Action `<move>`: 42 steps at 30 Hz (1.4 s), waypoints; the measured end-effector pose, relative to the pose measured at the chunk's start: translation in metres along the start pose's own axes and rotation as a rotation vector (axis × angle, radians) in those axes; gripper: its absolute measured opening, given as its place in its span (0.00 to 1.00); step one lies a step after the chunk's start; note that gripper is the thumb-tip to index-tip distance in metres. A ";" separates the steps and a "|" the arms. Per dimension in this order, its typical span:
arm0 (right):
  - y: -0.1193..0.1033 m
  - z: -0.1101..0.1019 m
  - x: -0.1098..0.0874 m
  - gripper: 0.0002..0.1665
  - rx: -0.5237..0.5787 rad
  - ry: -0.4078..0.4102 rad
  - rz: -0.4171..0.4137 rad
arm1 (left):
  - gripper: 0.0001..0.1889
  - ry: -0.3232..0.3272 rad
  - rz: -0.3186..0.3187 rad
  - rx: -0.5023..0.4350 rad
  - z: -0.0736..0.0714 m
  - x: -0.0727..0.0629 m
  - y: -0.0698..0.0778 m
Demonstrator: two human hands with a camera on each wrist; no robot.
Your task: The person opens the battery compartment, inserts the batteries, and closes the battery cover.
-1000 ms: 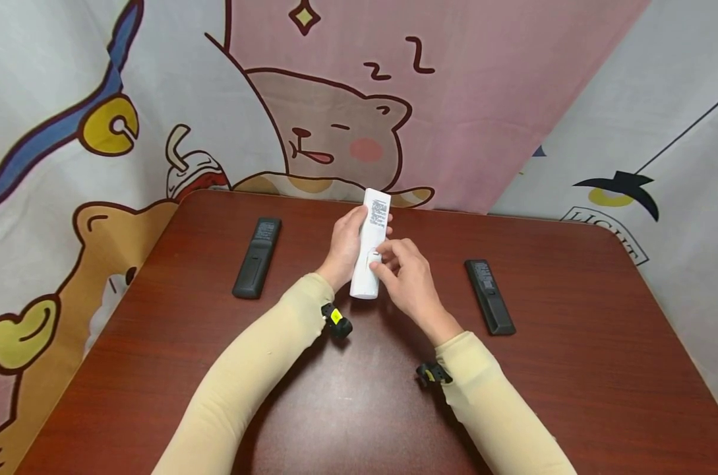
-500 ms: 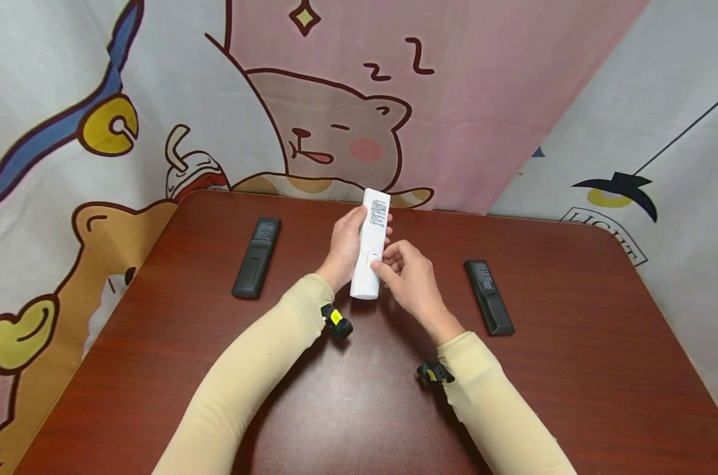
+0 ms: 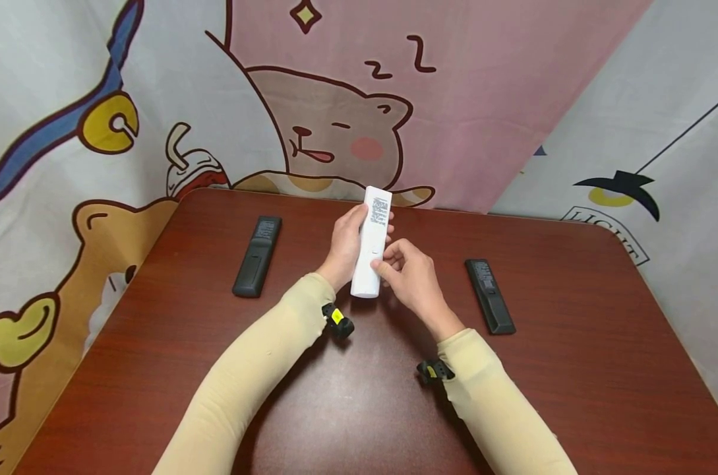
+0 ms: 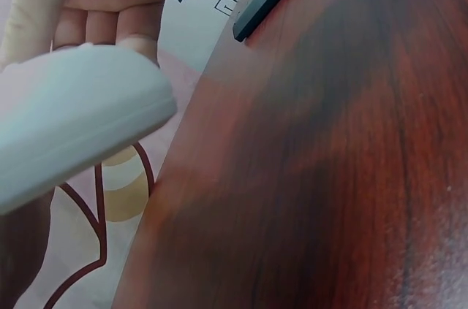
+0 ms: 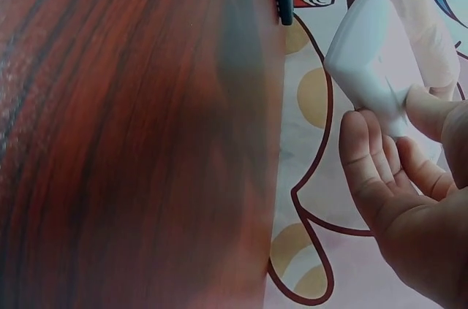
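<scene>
A white remote control point(image 3: 371, 231) is held above the table with its back side up. Printed text covers its far end, and a small latch mark shows near the middle. My left hand point(image 3: 342, 249) grips it from the left, the thumb along its edge and fingertips showing at the far side. My right hand point(image 3: 415, 277) pinches the right edge of the near half. Its thumb presses on the back, and in the right wrist view my right fingers point(image 5: 363, 155) are bent against the side. The left wrist view shows the rounded near end of the white remote point(image 4: 88, 104).
A black remote control point(image 3: 256, 257) lies back side up on the left of the brown table point(image 3: 347, 402). Another black remote control point(image 3: 490, 297) lies on the right, also with its label showing. A patterned cloth point(image 3: 465, 119) hangs behind the table's far edge.
My right index finger has drawn back from the latch to the remote's right edge, while the thumb stays on the back. The outline near the latch shows less. My left hand keeps its grip.
</scene>
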State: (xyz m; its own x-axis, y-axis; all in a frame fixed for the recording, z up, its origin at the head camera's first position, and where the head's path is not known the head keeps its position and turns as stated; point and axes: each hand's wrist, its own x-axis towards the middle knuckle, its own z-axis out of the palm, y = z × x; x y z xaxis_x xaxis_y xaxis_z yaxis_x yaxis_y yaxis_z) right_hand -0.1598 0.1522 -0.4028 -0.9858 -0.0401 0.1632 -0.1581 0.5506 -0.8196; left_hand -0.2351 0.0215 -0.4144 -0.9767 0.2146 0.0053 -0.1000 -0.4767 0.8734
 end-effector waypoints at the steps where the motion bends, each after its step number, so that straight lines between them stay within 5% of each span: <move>1: 0.000 0.000 0.000 0.13 0.000 -0.001 0.002 | 0.22 -0.001 -0.003 0.001 0.000 0.000 0.000; 26: 0.002 0.000 -0.003 0.14 0.035 -0.076 0.068 | 0.22 0.010 -0.031 -0.009 0.000 0.000 -0.002; 42: 0.001 0.001 -0.006 0.19 0.002 -0.113 0.066 | 0.10 0.056 -0.019 -0.055 0.005 0.002 0.000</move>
State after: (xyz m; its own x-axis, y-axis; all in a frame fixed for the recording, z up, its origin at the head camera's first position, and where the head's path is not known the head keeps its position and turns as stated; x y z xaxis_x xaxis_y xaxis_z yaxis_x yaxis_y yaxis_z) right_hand -0.1544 0.1521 -0.4049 -0.9942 -0.0972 0.0461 -0.0925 0.5534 -0.8277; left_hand -0.2357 0.0263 -0.4121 -0.9835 0.1766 -0.0399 -0.1276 -0.5193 0.8450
